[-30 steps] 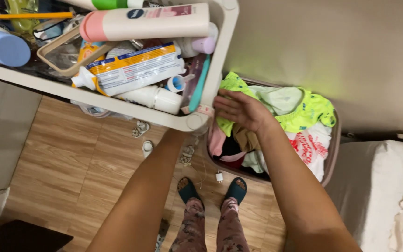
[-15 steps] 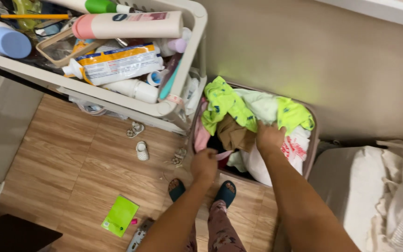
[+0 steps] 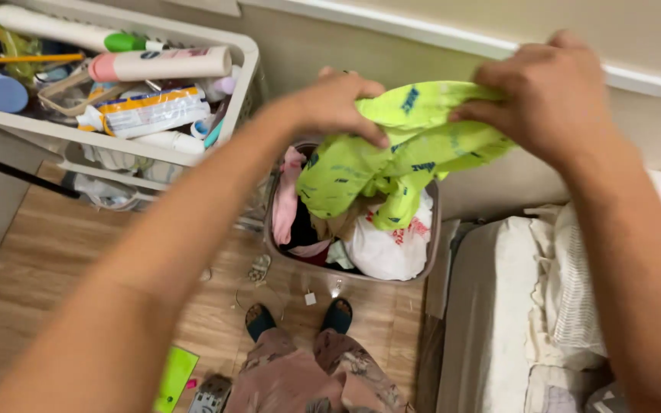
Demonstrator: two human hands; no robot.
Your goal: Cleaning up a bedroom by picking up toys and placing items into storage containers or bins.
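Gripping one neon-green garment (image 3: 392, 164) above the laundry basket (image 3: 430, 229), both hands (image 3: 338, 107) (image 3: 548, 95) were noted clenched; basket remained full.

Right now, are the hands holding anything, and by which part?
Yes. Both hands grip a lime-green garment by its top edge: left hand at one end, right hand at the other. It hangs above the laundry basket.

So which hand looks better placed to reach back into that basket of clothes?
Probably the left hand. It grips the green shirt right above the laundry basket, while the right hand holds the shirt's other end, out past the basket's rim.
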